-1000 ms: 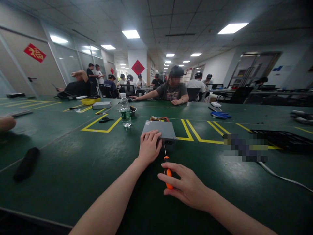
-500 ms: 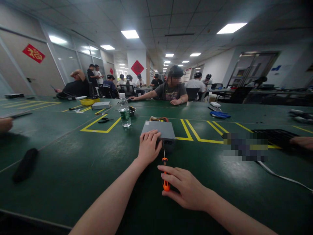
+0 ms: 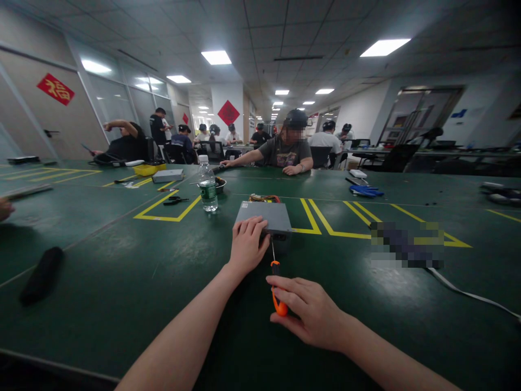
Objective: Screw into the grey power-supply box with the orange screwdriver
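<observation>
A grey metal computer power supply [image 3: 271, 213] lies on the green table, with a bundle of coloured wires [image 3: 264, 199] behind it. My left hand [image 3: 249, 241] grips its near left part, fingers over the top and thumb at the front side. Between the thumb and fingers of my right hand [image 3: 307, 307] is the orange and black handle of a screwdriver [image 3: 280, 307]. Its thin shaft points away from me and reaches the front face of the power supply; the tip's exact contact cannot be made out.
A water bottle [image 3: 208, 184] stands left of the power supply, by a small bowl [image 3: 220, 185]. Black pliers-like tool [image 3: 175, 200], blue gloves [image 3: 366, 191], a black object [image 3: 42, 276] and a blurred-out item with a white cable [image 3: 468, 293] lie around. A person [image 3: 287, 146] sits opposite.
The screwdriver handle has turned and its end has shifted slightly right; my right hand shifted slightly with it. My left hand stays put. At the right, another person's hand and a black slatted object have gone.
</observation>
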`<state>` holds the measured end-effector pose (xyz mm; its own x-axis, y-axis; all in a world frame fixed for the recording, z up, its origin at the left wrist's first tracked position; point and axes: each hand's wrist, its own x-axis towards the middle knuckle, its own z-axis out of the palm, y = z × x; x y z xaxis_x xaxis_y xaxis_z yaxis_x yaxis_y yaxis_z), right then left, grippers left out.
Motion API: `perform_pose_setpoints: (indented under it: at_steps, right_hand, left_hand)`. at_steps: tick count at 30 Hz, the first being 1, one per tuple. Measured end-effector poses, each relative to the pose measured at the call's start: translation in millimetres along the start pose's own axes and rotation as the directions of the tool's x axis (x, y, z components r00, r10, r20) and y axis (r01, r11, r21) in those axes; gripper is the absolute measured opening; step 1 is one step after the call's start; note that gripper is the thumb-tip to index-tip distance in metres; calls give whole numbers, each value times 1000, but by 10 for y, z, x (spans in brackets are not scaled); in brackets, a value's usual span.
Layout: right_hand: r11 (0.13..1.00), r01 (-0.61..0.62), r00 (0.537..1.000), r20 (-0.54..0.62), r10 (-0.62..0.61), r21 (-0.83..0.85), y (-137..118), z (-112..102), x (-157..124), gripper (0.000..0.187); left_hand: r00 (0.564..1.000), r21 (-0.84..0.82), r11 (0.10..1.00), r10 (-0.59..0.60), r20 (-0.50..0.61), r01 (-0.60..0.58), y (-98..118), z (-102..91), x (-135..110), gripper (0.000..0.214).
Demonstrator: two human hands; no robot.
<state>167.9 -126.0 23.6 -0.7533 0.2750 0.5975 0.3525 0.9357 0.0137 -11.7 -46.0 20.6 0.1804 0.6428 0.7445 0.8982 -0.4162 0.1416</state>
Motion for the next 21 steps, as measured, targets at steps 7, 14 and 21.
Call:
perform_pose_setpoints:
  at_steps: [7,14,21]
  right_hand:
    - [999,7,998,56,-4,-48,-13,-73,20,31]
    - [998,38,995,-92,-43,-56,38,-8,-7,25]
    - [999,12,1000,-5,-13,-38,12,-104,13,32]
  left_hand:
    - [1000,-7,1000,-3,9,3,-5,10,0,29]
    - [1000,-4,1000,6,-9,-6,-8,16,-2,28]
    - [1000,-6,1000,11,-10,-11,-18,23,-2,29]
